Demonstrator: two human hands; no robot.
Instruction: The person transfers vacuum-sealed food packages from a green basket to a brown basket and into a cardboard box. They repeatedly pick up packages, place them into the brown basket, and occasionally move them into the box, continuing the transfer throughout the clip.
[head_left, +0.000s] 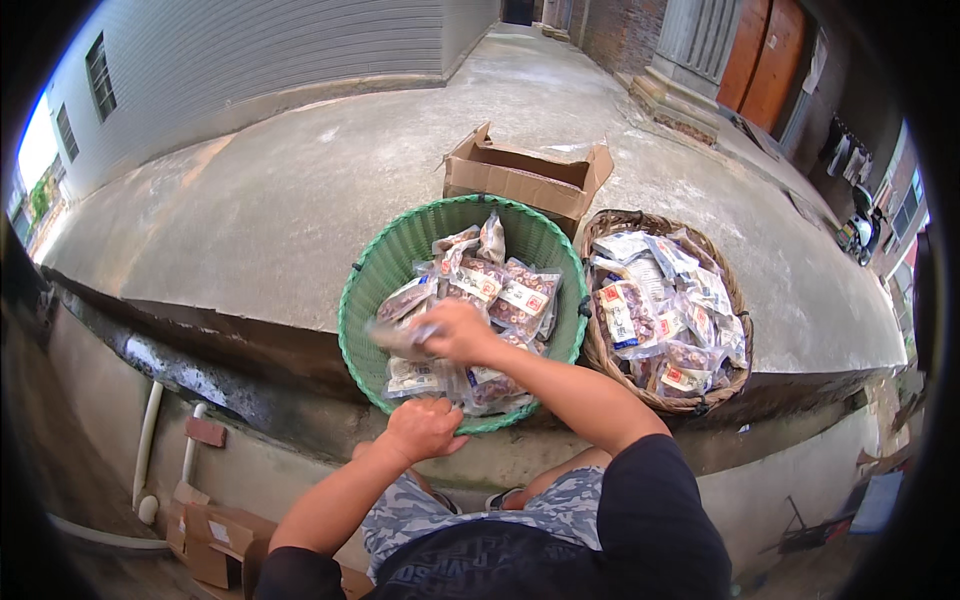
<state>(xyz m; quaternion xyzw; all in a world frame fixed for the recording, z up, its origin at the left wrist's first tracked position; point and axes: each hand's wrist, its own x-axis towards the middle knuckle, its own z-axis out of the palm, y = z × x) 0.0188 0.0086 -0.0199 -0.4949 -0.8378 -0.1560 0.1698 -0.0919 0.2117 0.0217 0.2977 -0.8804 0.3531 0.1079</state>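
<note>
A green woven plastic basket (349, 330) holds many clear, labelled plastic packets (523, 296) of reddish-brown ring-shaped pieces. Over its left half, my right hand (459, 331) grips one blurred packet (397, 337). My left hand (425, 429) is closed on the basket's near rim, its fingers curled over the edge. Close on the right stands a brown wicker basket (739, 300), heaped with more packets of the same kind (626, 315).
Behind the baskets an open cardboard box (517, 184) rests on the concrete ledge (262, 225). The ledge's edge runs beneath the baskets. At lower left are another cardboard box (217, 536), white pipes (148, 435) and a brick (205, 432).
</note>
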